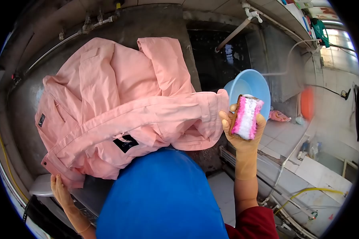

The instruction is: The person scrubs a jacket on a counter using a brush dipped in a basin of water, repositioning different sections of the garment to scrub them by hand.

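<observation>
A pink jacket [127,91] lies spread over the grey slab, its long edge band running across the front and a black label [125,143] showing inside. My left hand [63,193] holds the jacket's lower left corner, fingers closed at its edge. In my right hand [245,145] is a scrub brush [247,117] with a brown back and pink and white bristles turned up. That hand is raised beside the jacket's right end, in front of a light blue basin [257,81]. Both hands seem to wear thin tan gloves.
A dark, water-filled sink [215,59] lies behind the basin, with a white tap [251,15] above it. Pipes run along the wall behind the slab [159,20]. A blue apron [159,199] covers my front. Yellow hose [315,190] lies at the lower right.
</observation>
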A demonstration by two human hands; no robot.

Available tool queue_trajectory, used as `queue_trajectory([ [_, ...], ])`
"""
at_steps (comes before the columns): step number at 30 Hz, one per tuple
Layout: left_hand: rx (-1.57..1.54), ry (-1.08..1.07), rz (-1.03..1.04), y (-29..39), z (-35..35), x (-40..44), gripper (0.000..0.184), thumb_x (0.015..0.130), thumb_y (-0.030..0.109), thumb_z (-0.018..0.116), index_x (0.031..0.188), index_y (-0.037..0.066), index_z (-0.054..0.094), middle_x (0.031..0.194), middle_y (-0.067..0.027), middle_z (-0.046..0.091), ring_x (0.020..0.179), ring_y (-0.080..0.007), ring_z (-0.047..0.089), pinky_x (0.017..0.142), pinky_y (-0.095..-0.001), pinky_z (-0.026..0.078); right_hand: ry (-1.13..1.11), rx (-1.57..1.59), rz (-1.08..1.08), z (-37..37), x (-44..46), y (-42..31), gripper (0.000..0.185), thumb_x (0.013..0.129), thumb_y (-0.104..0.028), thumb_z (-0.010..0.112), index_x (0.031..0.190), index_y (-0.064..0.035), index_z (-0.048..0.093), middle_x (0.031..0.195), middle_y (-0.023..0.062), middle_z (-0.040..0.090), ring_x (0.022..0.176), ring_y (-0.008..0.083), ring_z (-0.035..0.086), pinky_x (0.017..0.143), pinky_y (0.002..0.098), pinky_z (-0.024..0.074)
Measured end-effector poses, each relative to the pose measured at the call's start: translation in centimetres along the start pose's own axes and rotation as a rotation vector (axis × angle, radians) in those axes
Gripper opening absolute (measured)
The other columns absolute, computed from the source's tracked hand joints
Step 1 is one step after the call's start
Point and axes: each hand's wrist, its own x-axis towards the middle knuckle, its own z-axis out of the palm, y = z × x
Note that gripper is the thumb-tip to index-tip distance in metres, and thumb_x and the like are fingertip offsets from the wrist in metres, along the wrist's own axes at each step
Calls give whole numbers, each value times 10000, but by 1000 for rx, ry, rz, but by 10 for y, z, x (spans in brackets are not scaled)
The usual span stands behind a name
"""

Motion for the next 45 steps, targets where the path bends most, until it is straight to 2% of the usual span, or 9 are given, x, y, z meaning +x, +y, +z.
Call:
queue_trajectory([
  [2, -142, 30, 73, 22, 9, 2, 256, 1067, 219, 522, 1176, 2, 604, 965, 30, 573, 837, -54, 494, 730, -216, 413, 1, -1, 13, -1, 6, 9, 663, 834, -400, 729, 1296, 45, 561, 1265, 208, 632, 1300, 466, 543, 1061, 537, 511],
  [10, 32, 209, 115, 56, 24, -13, 303, 1077, 275, 526, 1144, -7, 614, 963, 24, 565, 870, -46, 486, 767, -214, 405, 142, -77, -81, 10, -6, -4, 616, 871, -457, 725, 1345, -91, 580, 1251, 137, 651, 1336, 429, 507, 1105, 467, 475],
  [26, -483, 191, 119, 33, 10, 3, 271, 1107, 214, 448, 1078, 13, 627, 991, -11, 620, 927, -110, 557, 860, -261, 459, 139, -327, -232, -3, -25, 4, 550, 904, -439, 680, 1294, -59, 605, 1242, 137, 660, 1184, 377, 615, 1018, 462, 541],
  [28, 141, 381, 458, 1, -24, 16, 268, 1095, 170, 444, 1157, -17, 626, 1092, -85, 646, 1024, -189, 590, 941, -304, 459, 125, -139, -155, 16, -24, 14, 612, 893, -414, 691, 1353, -42, 534, 1259, 147, 645, 1166, 368, 626, 1033, 473, 536],
  [31, 40, 592, 356, -9, -125, 35, 314, 1095, 206, 439, 1253, -23, 584, 1176, -109, 623, 1086, -212, 593, 957, -311, 479, -40, 177, 256, 64, -20, 71, 639, 868, -456, 670, 1304, 2, 578, 1227, 237, 640, 1146, 438, 644, 962, 533, 575],
  [33, -345, 679, 231, 15, -200, 46, 360, 1095, 230, 436, 1316, -27, 557, 1232, -125, 608, 1127, -227, 596, 968, -316, 492, 65, -203, 567, 122, -23, 107, 714, 860, -449, 656, 1307, 96, 540, 1243, 326, 620, 1124, 443, 660, 973, 491, 576],
  [37, -453, 841, 301, 97, -279, 33, 437, 1094, 268, 438, 1404, -28, 523, 1305, -142, 587, 1173, -241, 598, 975, -317, 511, -416, 63, 1096, 144, -13, 206, 569, 973, -423, 540, 1255, 71, 569, 1330, 283, 603, 1125, 338, 656, 1006, 381, 530],
  [39, -401, 908, 422, 151, -273, 20, 424, 1091, 273, 453, 1387, -18, 538, 1283, -125, 593, 1144, -222, 595, 957, -305, 508, -511, 229, 1143, 170, -20, 229, 625, 953, -464, 583, 1218, 102, 566, 1103, 191, 678, 866, 218, 649, 808, 302, 538],
  [45, -298, 829, 724, 302, -160, 3, 384, 1083, 286, 497, 1338, 13, 581, 1215, -75, 610, 1055, -167, 586, 903, -270, 500, -631, 445, 744, 187, -22, 172, 586, 921, -429, 605, 1231, 66, 557, 1099, 196, 667, 919, 344, 670, 865, 389, 567],
])
